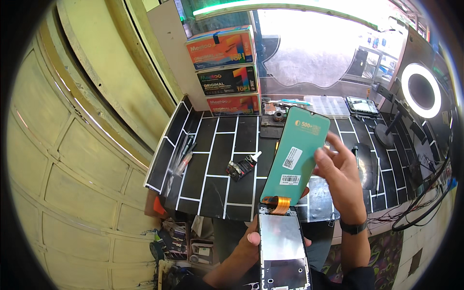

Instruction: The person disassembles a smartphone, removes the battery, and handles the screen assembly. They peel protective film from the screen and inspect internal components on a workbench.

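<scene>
Left hand (247, 241) gripped the phone frame (282, 251) just below the worktop (217, 159); right hand (340, 176) pinched the green screen panel (296, 157) upright above it. Tilting further risked tearing the orange ribbon cable (279, 203).

I see a black worktop with white lines (220, 159) beyond my fingers, three stacked boxes (224, 67) farther back, a lit ring lamp (421, 90) to their right, a cream panelled wall (72, 159) far left, bright daylight behind.
</scene>
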A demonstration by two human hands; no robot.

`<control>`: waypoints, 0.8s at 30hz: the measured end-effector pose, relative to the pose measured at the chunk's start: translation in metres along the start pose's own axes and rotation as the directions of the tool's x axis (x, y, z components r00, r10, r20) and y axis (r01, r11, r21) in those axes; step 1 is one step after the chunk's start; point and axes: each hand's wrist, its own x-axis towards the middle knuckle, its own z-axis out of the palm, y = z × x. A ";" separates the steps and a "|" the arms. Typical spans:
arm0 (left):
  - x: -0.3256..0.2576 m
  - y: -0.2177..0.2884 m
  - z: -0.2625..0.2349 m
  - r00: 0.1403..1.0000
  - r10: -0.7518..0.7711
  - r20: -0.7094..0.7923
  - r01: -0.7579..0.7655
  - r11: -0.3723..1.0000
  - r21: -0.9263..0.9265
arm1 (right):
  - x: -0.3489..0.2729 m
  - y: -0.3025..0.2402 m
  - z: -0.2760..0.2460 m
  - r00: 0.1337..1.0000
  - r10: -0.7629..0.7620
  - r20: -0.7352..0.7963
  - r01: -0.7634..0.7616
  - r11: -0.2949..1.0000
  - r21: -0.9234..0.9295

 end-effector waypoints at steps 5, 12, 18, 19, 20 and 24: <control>0.018 0.007 0.005 0.990 0.085 0.117 -0.078 0.995 -0.059 | -0.025 0.000 0.001 0.703 -0.711 0.027 0.552 0.521 -0.651; 0.000 0.005 0.014 0.981 -0.145 -0.127 0.149 0.989 0.018 | -0.046 -0.019 0.010 0.645 -0.369 0.669 0.732 0.049 -0.679; 0.001 0.004 0.018 0.998 -0.058 -0.035 0.059 0.998 0.031 | -0.039 -0.029 0.010 0.605 -0.217 0.766 0.781 -0.027 -0.624; 0.001 0.005 0.022 0.997 -0.063 -0.052 0.064 0.998 0.025 | -0.037 -0.030 0.010 0.597 -0.220 0.772 0.785 -0.038 -0.618; 0.001 0.007 0.027 0.995 -0.068 -0.069 0.069 0.997 0.018 | -0.035 -0.030 0.010 0.589 -0.224 0.777 0.789 -0.049 -0.612; 0.001 0.006 0.031 0.993 -0.087 -0.081 0.086 0.996 -0.017 | -0.030 -0.030 0.007 0.568 -0.252 0.783 0.801 -0.048 -0.597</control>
